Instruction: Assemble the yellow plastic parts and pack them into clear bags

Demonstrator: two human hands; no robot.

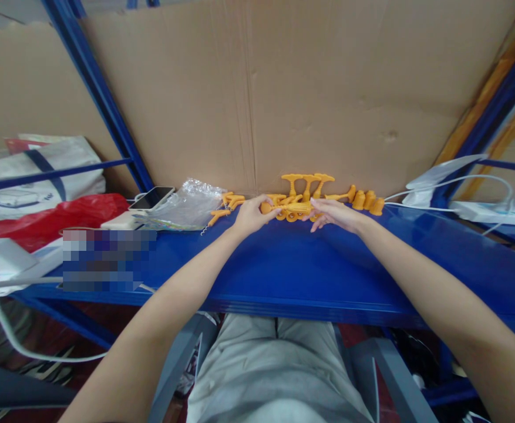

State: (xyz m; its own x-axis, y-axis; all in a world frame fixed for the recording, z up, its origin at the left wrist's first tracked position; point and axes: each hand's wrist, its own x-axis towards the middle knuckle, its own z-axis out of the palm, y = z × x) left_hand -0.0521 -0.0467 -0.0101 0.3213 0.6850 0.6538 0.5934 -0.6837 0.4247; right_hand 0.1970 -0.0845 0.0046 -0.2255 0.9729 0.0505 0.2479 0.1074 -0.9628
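Between my two hands, just above the blue shelf, a yellow-orange plastic tool (299,207) lies roughly level, with a rounded end at the left. My left hand (253,216) is closed around the rounded end. My right hand (334,215) pinches the other end between thumb and forefinger, its lower fingers loosely spread. Several yellow round-ended pieces (291,216) show partly behind and below the held tool. Behind it, yellow T-handled pieces (307,187) stand upright against the cardboard. Left of my left hand are yellow-handled corkscrews (224,207) with metal spirals.
Yellow cup-shaped pieces (367,201) stand in a row at the right. A clear plastic bag (187,205) and a phone (152,198) are at the left, beside a red bag (63,217). Cardboard (257,88) backs the blue shelf (310,270). White cables (437,207) run along the right.
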